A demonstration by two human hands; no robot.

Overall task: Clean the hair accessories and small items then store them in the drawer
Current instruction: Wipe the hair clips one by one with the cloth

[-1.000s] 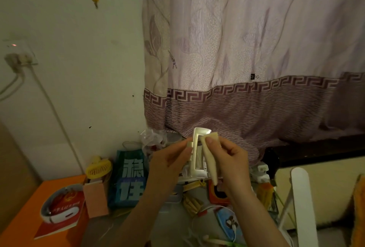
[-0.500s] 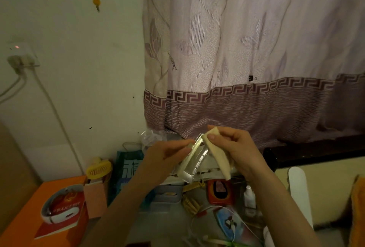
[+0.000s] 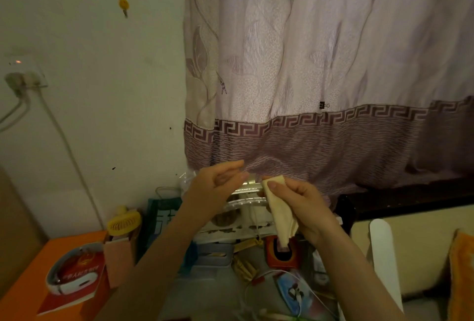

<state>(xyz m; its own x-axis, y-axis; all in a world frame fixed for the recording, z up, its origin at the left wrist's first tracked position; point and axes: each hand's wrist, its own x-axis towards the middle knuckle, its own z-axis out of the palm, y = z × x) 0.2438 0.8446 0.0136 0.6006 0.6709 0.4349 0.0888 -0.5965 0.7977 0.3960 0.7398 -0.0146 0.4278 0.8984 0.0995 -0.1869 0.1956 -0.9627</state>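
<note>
A silvery rectangular hair clip [image 3: 246,193] lies nearly level in the air in front of the curtain. My left hand [image 3: 214,192] holds its left end between fingers and thumb. My right hand [image 3: 298,201] pinches a pale yellow cloth [image 3: 279,213] against the clip's right end, and the rest of the cloth hangs down below the hand. Beneath my hands stands a small grey plastic drawer unit [image 3: 213,256] among the clutter.
An orange table [image 3: 23,287] at lower left carries a white neck fan on a red booklet [image 3: 74,277], a pink box [image 3: 118,259] and a yellow mini fan [image 3: 124,222]. An orange holder [image 3: 280,254], white cables [image 3: 259,282] and a white chair back [image 3: 384,256] crowd the lower right.
The clip has turned from upright to nearly level, and both hands have moved a little apart along it. The cloth has gone to the clip's right end.
</note>
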